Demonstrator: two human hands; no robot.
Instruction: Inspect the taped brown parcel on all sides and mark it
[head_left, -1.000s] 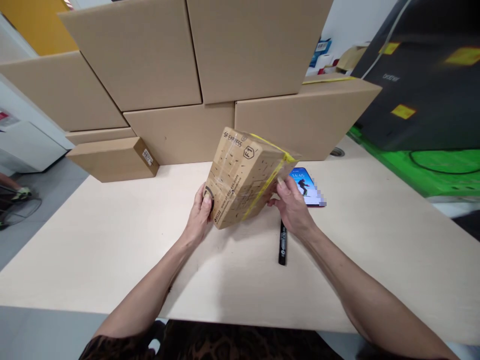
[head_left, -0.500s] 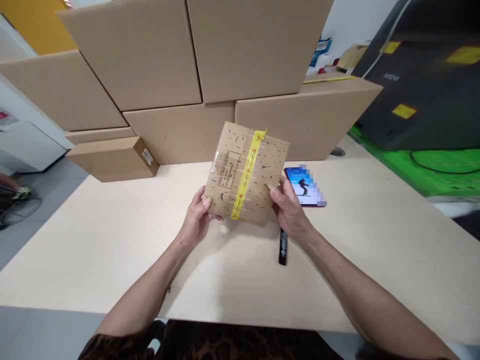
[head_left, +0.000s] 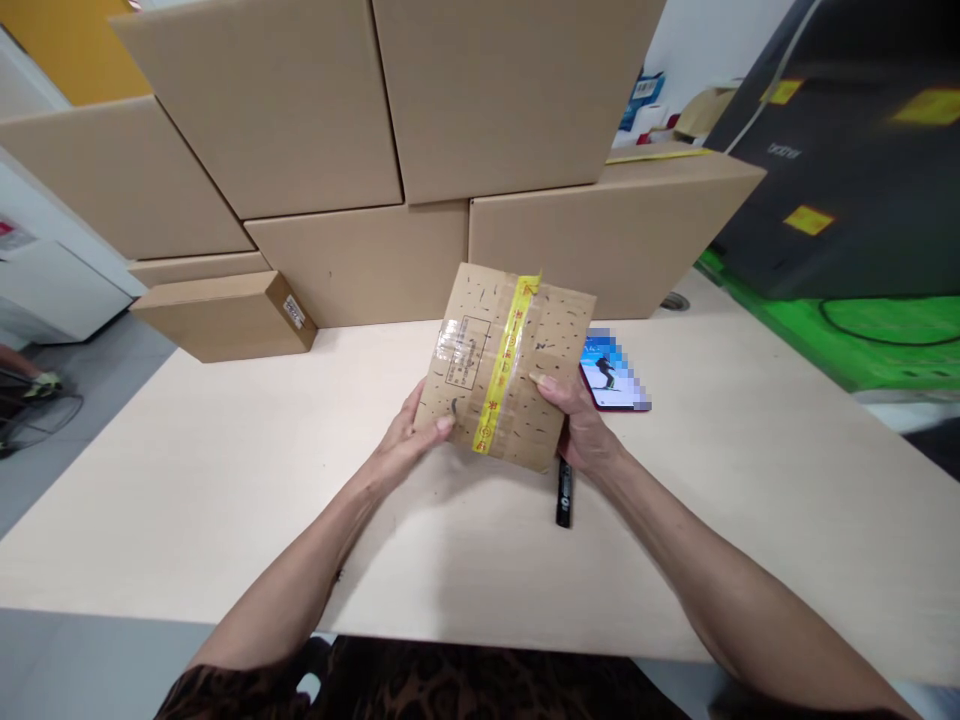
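Note:
Between my two hands is a small brown cardboard box (head_left: 461,350), tilted and raised off the table. Yellow printed tape runs down its face, with a printed rectangle and many short dark pen strokes around it. My left hand (head_left: 409,435) grips the lower left corner, thumb on the face and the other fingers mostly hidden behind. On the right edge, my right hand (head_left: 581,420) holds on with its thumb across the face. A black marker (head_left: 564,495) lies on the table below my right hand. Just beyond that hand lies a phone (head_left: 611,370) with its screen lit, partly covered by the box.
Large cardboard boxes (head_left: 315,120) are stacked along the back of the pale table (head_left: 225,480). A flat carton (head_left: 217,315) with a label stands at the back left. To the right are a dark machine case (head_left: 810,190) and a green surface (head_left: 817,340).
The small box has moved slightly right and down towards me, now covering part of the phone. My left thumb has slid further onto its face.

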